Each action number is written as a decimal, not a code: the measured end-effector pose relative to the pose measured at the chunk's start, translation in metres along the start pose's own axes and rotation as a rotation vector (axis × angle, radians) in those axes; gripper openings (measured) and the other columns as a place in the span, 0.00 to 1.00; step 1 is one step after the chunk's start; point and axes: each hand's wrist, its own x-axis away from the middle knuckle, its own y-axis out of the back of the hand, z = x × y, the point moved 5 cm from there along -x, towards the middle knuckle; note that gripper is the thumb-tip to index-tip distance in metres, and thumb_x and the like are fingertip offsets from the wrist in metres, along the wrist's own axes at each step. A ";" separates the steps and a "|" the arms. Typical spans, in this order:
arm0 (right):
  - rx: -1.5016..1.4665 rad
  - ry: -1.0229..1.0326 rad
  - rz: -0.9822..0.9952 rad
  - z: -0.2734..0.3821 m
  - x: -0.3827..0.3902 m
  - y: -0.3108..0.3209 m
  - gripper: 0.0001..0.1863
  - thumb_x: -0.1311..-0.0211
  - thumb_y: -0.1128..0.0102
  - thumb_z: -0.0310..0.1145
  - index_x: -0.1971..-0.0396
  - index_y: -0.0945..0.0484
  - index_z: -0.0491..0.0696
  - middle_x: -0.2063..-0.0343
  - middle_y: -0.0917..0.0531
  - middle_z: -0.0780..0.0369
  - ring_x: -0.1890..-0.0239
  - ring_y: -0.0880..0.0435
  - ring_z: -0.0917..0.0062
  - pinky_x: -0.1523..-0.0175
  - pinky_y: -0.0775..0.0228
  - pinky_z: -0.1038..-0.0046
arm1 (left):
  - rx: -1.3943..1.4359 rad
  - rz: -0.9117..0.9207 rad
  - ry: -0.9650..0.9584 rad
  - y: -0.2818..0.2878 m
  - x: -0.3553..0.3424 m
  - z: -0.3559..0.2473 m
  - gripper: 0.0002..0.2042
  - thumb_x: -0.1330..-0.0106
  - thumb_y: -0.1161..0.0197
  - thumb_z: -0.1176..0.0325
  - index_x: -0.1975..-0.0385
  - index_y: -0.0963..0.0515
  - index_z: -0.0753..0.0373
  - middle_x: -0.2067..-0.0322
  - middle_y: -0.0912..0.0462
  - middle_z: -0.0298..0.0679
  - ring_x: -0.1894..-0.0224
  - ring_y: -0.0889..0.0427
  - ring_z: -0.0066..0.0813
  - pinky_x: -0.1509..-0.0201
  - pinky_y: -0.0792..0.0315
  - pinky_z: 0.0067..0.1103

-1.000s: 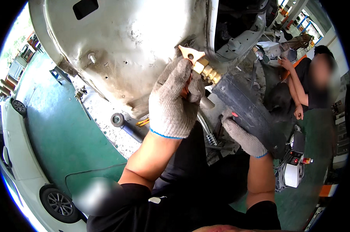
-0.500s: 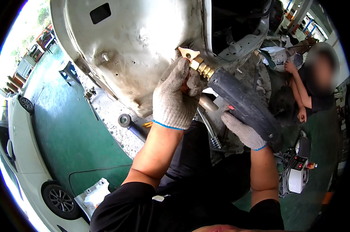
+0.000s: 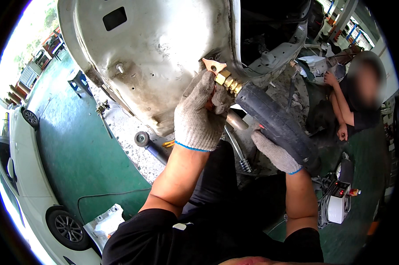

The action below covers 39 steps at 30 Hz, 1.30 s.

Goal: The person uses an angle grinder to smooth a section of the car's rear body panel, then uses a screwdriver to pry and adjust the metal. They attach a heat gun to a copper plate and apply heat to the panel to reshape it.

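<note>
A welding gun (image 3: 272, 119) with a thick black handle, brass nuts and a flat, pointed copper tip (image 3: 214, 66) lies slantwise between my hands. My left hand (image 3: 200, 112), in a grey knit glove, is closed around its front end, fingers at the copper tip and brass fittings. My right hand (image 3: 276, 152), gloved alike, grips the black handle from below; the handle hides some of its fingers. The copper tip is close to the lower edge of a bare, scuffed metal car panel (image 3: 164, 57); I cannot tell whether they touch. A dull metal cylinder (image 3: 238, 119) juts out beside my left hand.
A grinder-like tool (image 3: 148, 145) and a metal rod with a coiled end (image 3: 240, 152) lie below the panel. On the right sits another person (image 3: 358, 97). A white machine with cables (image 3: 337, 205) stands at the lower right; a white car (image 3: 27, 168) is at left.
The welding gun's copper tip has dropped slightly and shows more of its face. Its black handle has rolled a little. Both hands keep their hold.
</note>
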 end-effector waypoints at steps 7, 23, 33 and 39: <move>0.060 0.034 0.015 0.000 -0.004 0.001 0.15 0.40 0.28 0.33 0.54 0.16 0.48 0.58 0.13 0.60 0.55 0.12 0.68 0.49 0.20 0.66 | -0.026 0.044 -0.016 -0.004 0.000 -0.001 0.10 0.24 0.41 0.66 0.50 0.23 0.65 0.72 0.22 0.34 0.75 0.28 0.22 0.72 0.36 0.18; 0.023 -0.009 0.028 -0.007 -0.008 0.001 0.14 0.43 0.27 0.31 0.58 0.17 0.46 0.62 0.12 0.60 0.59 0.13 0.66 0.51 0.20 0.65 | -0.023 0.038 -0.015 -0.002 0.000 -0.003 0.10 0.25 0.39 0.67 0.51 0.23 0.65 0.71 0.22 0.34 0.74 0.27 0.22 0.72 0.35 0.18; 0.102 0.105 0.013 -0.008 -0.006 -0.001 0.16 0.42 0.26 0.29 0.55 0.18 0.44 0.64 0.13 0.62 0.59 0.13 0.71 0.56 0.20 0.67 | -0.036 -0.014 -0.011 -0.006 0.002 -0.002 0.10 0.24 0.40 0.66 0.52 0.23 0.65 0.73 0.24 0.33 0.75 0.30 0.22 0.72 0.38 0.18; 0.321 0.194 0.065 0.016 -0.019 0.002 0.15 0.41 0.28 0.30 0.53 0.16 0.46 0.63 0.12 0.63 0.58 0.13 0.70 0.52 0.20 0.65 | -0.061 0.050 -0.033 0.000 -0.001 -0.002 0.10 0.24 0.42 0.66 0.51 0.25 0.65 0.74 0.25 0.32 0.76 0.30 0.22 0.72 0.39 0.18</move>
